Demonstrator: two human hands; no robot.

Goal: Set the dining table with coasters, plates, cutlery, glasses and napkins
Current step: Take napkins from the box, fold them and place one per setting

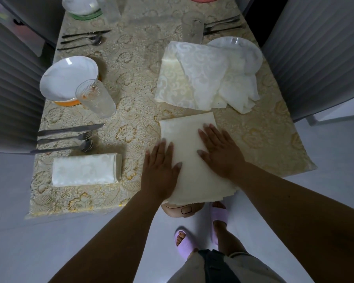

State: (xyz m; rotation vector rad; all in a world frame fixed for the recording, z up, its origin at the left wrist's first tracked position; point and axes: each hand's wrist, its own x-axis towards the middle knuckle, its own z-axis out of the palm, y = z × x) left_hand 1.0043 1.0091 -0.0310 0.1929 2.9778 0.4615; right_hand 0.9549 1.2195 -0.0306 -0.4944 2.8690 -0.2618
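Both hands lie flat, fingers straight, on a cream napkin (pixel 189 156) at the near edge of the table (pixel 264 144): the left hand (pixel 160 168) presses its left side, the right hand (pixel 219 152) its right side. The napkin's near end overhangs the table edge. A folded napkin (pixel 86 169) lies to the left, below a knife, fork and spoon (pixel 65 137). Unfolded napkins (a loose heap) (pixel 202 78) partly cover the right plate (pixel 245 50). A glass (pixel 95 98) stands against the left plate (pixel 67 76).
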